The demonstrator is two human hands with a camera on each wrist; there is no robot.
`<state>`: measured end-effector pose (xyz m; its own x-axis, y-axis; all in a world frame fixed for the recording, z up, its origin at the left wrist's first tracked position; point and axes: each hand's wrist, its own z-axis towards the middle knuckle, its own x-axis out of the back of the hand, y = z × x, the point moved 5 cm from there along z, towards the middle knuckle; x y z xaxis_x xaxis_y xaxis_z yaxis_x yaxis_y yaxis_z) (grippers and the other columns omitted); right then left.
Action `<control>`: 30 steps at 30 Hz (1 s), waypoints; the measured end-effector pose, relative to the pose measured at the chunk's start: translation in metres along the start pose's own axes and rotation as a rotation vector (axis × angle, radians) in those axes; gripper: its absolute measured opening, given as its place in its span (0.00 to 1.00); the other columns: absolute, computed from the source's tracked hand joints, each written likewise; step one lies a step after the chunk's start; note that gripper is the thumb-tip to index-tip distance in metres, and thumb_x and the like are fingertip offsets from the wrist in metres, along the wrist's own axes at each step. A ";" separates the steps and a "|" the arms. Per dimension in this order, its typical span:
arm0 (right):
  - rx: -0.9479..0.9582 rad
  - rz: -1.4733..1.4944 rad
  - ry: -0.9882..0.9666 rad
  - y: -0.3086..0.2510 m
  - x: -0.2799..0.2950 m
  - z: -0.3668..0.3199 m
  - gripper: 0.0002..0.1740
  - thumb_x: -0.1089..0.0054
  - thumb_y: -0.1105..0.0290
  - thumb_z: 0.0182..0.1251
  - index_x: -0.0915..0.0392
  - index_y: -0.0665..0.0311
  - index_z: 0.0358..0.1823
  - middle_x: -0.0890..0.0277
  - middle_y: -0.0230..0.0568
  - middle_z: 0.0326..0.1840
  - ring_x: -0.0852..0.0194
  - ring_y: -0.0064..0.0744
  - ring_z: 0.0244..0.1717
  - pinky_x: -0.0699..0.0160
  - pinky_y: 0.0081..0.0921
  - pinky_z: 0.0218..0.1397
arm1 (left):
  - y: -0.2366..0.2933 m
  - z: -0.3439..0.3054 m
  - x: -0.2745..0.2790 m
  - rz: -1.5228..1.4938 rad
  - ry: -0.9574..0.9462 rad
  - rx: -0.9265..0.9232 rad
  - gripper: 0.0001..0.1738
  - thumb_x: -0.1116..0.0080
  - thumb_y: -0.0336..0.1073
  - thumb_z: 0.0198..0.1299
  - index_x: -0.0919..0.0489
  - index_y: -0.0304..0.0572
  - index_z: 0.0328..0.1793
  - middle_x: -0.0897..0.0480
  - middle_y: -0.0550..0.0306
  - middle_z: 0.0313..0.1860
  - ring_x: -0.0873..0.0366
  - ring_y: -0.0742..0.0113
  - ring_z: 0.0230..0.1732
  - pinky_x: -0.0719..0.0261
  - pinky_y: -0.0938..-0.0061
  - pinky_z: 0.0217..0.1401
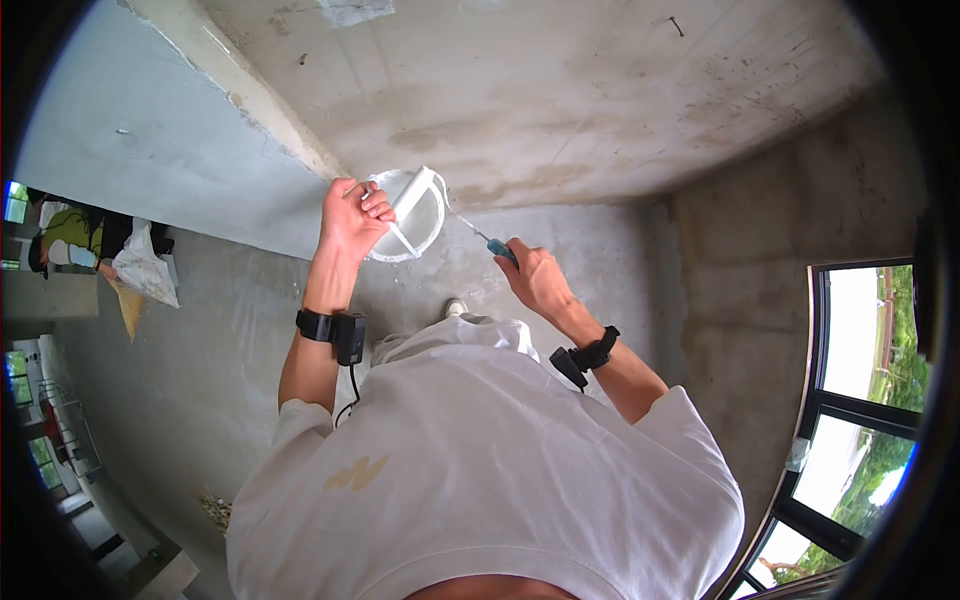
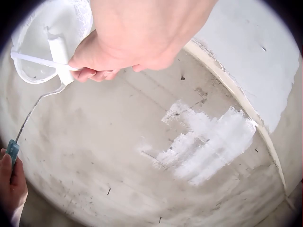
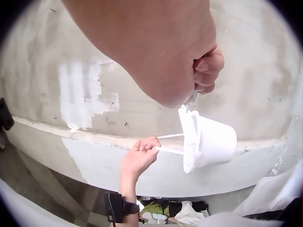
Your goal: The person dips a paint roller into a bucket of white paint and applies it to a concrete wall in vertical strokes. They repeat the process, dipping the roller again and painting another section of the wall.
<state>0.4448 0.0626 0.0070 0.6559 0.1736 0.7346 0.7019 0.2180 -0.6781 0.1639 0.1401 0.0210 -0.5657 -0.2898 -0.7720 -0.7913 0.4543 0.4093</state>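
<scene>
Head view has you working with both arms out in front: your left hand (image 1: 352, 218) curls its fingers round the handle (image 3: 169, 150) of the white bucket (image 3: 220, 144), likely so the bucket hangs where the roller (image 1: 412, 195) can reach it. Your right hand (image 1: 540, 285) is wrapped round the roller's blue grip (image 1: 501, 251), with the white sleeve lying at the bucket's mouth. The bent wire (image 2: 30, 114) probably serves to keep your fingers clear of the rim while the sleeve loads; whether it touches wet paint, you cannot tell. Bucket and roller sit near the wall (image 2: 113, 142) bearing a white patch (image 2: 213, 146), presumably so that each trip is short.
</scene>
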 end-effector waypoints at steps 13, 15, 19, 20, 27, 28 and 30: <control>0.028 -0.031 -0.011 -0.011 -0.003 -0.007 0.11 0.40 0.68 0.70 0.29 0.70 0.40 0.26 0.56 0.19 0.26 0.64 0.25 0.30 0.52 0.28 | -0.007 -0.006 0.009 -0.007 0.029 0.028 0.15 0.55 0.45 0.63 0.31 0.40 0.35 0.41 0.63 0.21 0.46 0.69 0.26 0.42 0.72 0.39; 0.027 -0.034 -0.013 -0.011 -0.004 -0.008 0.11 0.40 0.68 0.70 0.29 0.70 0.40 0.26 0.56 0.19 0.26 0.64 0.25 0.30 0.52 0.28 | -0.007 -0.006 0.010 -0.010 0.019 0.022 0.15 0.55 0.45 0.63 0.32 0.40 0.35 0.41 0.64 0.21 0.46 0.69 0.26 0.42 0.72 0.39; 0.037 -0.055 -0.007 -0.012 -0.006 -0.011 0.11 0.40 0.68 0.70 0.29 0.70 0.39 0.26 0.57 0.20 0.26 0.64 0.25 0.29 0.52 0.29 | -0.007 -0.009 0.011 -0.010 0.015 0.017 0.15 0.55 0.45 0.63 0.32 0.40 0.35 0.42 0.64 0.20 0.46 0.69 0.26 0.42 0.72 0.39; 0.039 -0.057 -0.007 -0.013 -0.006 -0.011 0.11 0.40 0.68 0.70 0.29 0.70 0.39 0.26 0.57 0.20 0.26 0.64 0.25 0.29 0.52 0.29 | -0.007 -0.009 0.012 -0.009 0.012 0.017 0.15 0.55 0.45 0.63 0.31 0.40 0.35 0.42 0.64 0.20 0.46 0.69 0.26 0.42 0.72 0.39; 0.010 -0.077 -0.044 -0.014 -0.010 -0.011 0.12 0.41 0.65 0.71 0.29 0.69 0.39 0.25 0.58 0.21 0.25 0.64 0.26 0.28 0.53 0.29 | -0.006 -0.008 0.019 -0.009 0.017 0.015 0.15 0.54 0.45 0.63 0.31 0.40 0.35 0.42 0.64 0.20 0.46 0.70 0.25 0.42 0.73 0.37; 0.015 -0.089 -0.042 -0.015 -0.010 -0.011 0.13 0.41 0.65 0.71 0.29 0.69 0.39 0.25 0.58 0.21 0.25 0.64 0.27 0.28 0.53 0.30 | -0.006 -0.008 0.019 -0.011 0.016 0.015 0.15 0.54 0.45 0.63 0.31 0.40 0.35 0.42 0.64 0.20 0.46 0.70 0.25 0.42 0.73 0.37; 0.025 -0.096 -0.052 -0.018 -0.011 -0.014 0.13 0.41 0.64 0.71 0.29 0.69 0.39 0.24 0.58 0.22 0.25 0.64 0.27 0.28 0.53 0.30 | -0.006 -0.015 0.022 -0.018 0.020 0.015 0.15 0.54 0.45 0.63 0.31 0.40 0.34 0.41 0.64 0.20 0.46 0.70 0.25 0.42 0.73 0.37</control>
<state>0.4285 0.0428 0.0106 0.5701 0.2007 0.7967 0.7532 0.2596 -0.6044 0.1527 0.1177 0.0085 -0.5563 -0.3148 -0.7691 -0.7977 0.4616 0.3881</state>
